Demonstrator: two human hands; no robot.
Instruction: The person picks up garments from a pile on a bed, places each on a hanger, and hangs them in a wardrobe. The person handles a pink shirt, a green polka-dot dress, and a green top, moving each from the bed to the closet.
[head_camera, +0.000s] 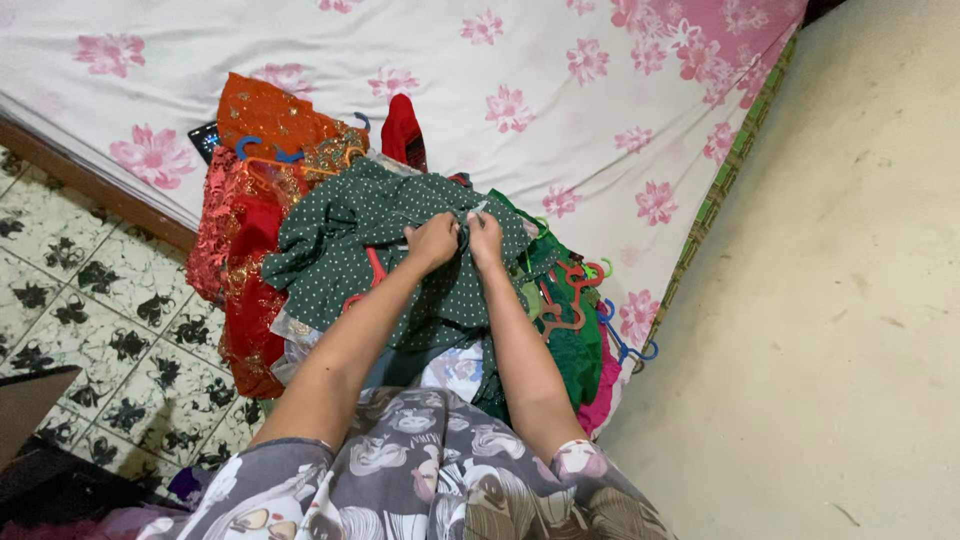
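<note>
At the centre of the frame, the left hand (432, 241) and right hand (486, 238) pinch the neckline of a green dotted dress (385, 225) lying on a heap of clothes (250, 240); plastic hangers (570, 295) lie loose at right, most garments apparently still unhung

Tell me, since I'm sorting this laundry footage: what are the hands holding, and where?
Both the left hand and the right hand pinch the dark green dotted garment at a bunched edge near its top.
</note>
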